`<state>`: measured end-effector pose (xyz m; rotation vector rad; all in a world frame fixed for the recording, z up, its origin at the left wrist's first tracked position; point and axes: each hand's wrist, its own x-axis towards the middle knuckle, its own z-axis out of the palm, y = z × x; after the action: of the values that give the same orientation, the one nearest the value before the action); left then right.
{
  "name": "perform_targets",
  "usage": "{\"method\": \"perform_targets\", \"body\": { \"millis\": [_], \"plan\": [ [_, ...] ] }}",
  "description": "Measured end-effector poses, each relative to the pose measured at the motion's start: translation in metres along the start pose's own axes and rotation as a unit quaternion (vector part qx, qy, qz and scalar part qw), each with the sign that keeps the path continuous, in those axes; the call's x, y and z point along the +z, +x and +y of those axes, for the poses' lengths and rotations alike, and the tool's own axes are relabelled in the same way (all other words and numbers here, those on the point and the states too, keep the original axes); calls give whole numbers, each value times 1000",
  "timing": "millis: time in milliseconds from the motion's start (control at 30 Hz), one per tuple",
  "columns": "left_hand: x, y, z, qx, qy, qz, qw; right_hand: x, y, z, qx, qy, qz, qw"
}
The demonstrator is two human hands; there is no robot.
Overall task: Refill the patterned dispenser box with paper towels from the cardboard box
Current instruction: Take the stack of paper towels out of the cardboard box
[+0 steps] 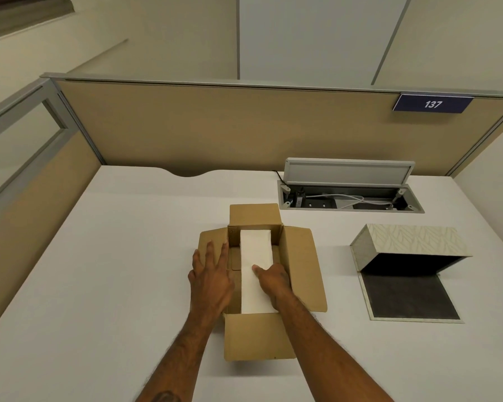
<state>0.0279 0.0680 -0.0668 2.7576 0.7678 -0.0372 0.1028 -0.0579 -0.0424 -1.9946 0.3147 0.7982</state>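
Note:
An open cardboard box (pixel 299 271) sits mid-table with all its flaps folded out. Inside lies a white stack of paper towels (pixel 254 253). My left hand (pixel 211 274) rests flat on the box's left flap, fingers spread. My right hand (pixel 273 281) reaches into the box, thumb on top of the stack and fingers down along its right side, out of sight. The patterned dispenser box (pixel 413 239) stands to the right, its lid lifted and its dark inside and dark base panel (pixel 407 297) showing.
An open cable hatch (pixel 349 195) with wires lies in the white table (pixel 99 256) behind the boxes. Beige cubicle partitions (pixel 215 126) wall the far and left sides, with a "137" sign (pixel 432 104) at the upper right.

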Motion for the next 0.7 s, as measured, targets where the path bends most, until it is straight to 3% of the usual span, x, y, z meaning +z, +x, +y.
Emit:
{"method": "perform_targets", "body": {
  "millis": [267, 700],
  "plan": [
    [-6, -2, 2, 1, 25, 9, 1000, 0, 8, -4, 39, 56, -79, 995],
    [-14, -7, 5, -7, 47, 8, 999, -2, 6, -2, 32, 151, -111, 982]
  ]
}}
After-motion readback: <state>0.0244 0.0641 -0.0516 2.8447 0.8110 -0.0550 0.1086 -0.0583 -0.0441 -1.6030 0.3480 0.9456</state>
